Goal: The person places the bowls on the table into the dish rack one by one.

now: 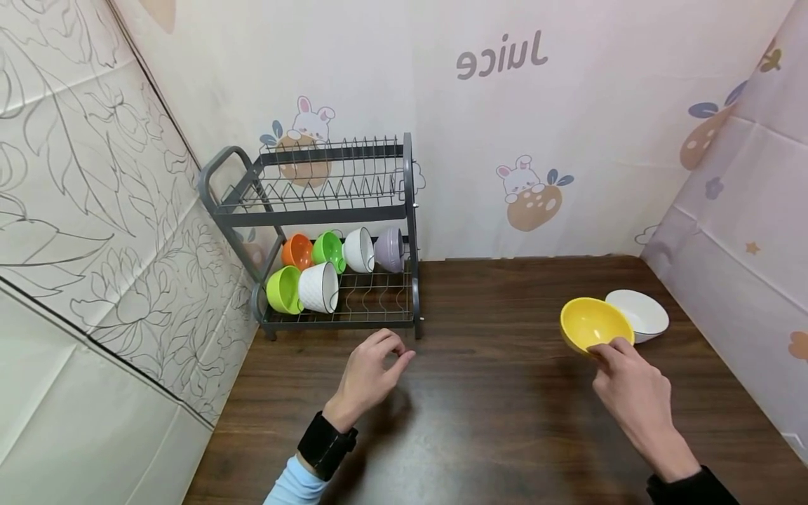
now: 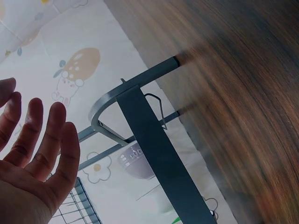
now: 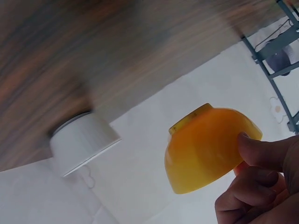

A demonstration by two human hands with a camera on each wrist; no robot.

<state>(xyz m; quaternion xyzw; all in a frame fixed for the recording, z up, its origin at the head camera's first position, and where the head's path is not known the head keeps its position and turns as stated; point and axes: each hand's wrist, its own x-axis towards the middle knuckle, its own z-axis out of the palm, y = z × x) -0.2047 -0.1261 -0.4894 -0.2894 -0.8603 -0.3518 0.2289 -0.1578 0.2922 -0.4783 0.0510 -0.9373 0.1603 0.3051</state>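
My right hand [image 1: 637,396] pinches the rim of a yellow bowl [image 1: 593,324] between thumb and fingers. In the right wrist view the yellow bowl [image 3: 210,149] hangs in the air, tilted, its foot ring showing. Just behind it a white bowl [image 1: 640,312] stands on the table. My left hand [image 1: 372,372] hovers over the table in front of the dish rack [image 1: 341,324], holding nothing; its fingers are loosely bent in the left wrist view. On the lower shelf, several bowls lean on their sides, among them a purple bowl [image 1: 389,250] and a white patterned bowl [image 1: 318,287].
The rack's upper tier [image 1: 315,189] of wire slots bears no dishes. Orange [image 1: 298,251] and green [image 1: 328,251] bowls sit at the left of the lower shelf. A brown wooden table [image 1: 480,421] meets printed wall coverings at the back and right.
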